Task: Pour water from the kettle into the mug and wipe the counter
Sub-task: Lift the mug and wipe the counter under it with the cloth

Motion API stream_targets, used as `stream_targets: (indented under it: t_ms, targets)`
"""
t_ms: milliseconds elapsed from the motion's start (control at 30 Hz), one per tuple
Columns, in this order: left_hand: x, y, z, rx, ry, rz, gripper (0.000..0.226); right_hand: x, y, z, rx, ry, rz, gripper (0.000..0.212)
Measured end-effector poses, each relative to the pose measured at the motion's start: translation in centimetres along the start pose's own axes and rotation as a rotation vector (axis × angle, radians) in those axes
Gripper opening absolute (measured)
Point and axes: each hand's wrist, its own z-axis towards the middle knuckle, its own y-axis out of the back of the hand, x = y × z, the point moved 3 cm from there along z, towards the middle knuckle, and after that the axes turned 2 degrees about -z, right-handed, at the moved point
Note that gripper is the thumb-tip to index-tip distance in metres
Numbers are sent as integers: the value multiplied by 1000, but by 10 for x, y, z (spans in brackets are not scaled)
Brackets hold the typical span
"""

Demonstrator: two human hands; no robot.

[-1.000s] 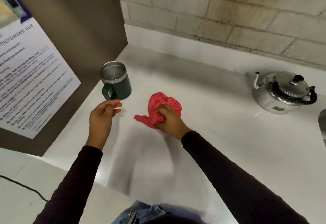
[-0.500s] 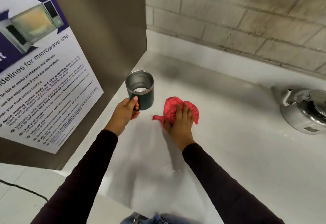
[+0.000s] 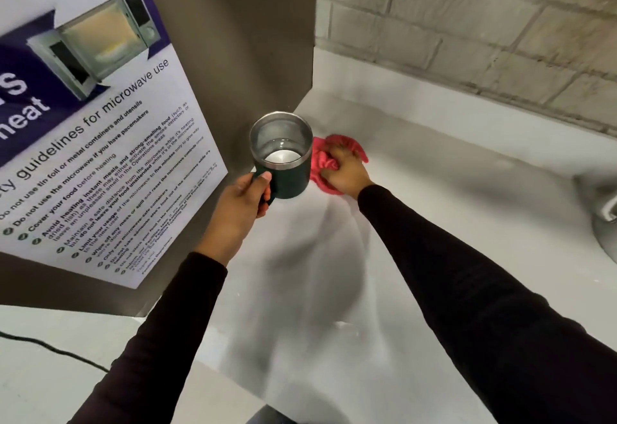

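Note:
My left hand (image 3: 238,210) grips the handle of the dark green mug (image 3: 283,161) and holds it lifted above the white counter (image 3: 434,210). The mug's steel inside shows water at the bottom. Just behind and to the right of the mug, my right hand (image 3: 345,173) presses a bunched red cloth (image 3: 322,163) onto the counter near the back left corner. The mug hides part of the cloth. Only a sliver of the silver kettle (image 3: 606,223) shows at the right edge.
A brown panel (image 3: 240,39) with a microwave-use poster (image 3: 90,143) stands close on the left. A pale brick wall (image 3: 484,29) runs along the back. A black cable (image 3: 50,350) lies on the lower surface at the bottom left.
My left hand took the mug by its handle and lifted it off the counter. My right hand slid the red cloth back and left toward the corner. The view swung left, pushing the kettle to the edge.

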Motion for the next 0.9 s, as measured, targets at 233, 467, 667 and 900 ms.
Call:
stream_targets:
  t_ms: [233,467,667,900]
  targets:
    - [-7,18,-16,16,-56,4,38,38,-35,-38,274,286,75,15]
    - [-9,26,-31,31,-62,-37,36,19,-32,-84,464,425,-47,38]
    - [0,33,-36,6,-39,-3,35,-25,6,-92,201,104,272,32]
    - [5,33,-40,24,-63,-36,34,2,-10,-54,-4,26,-51,27]
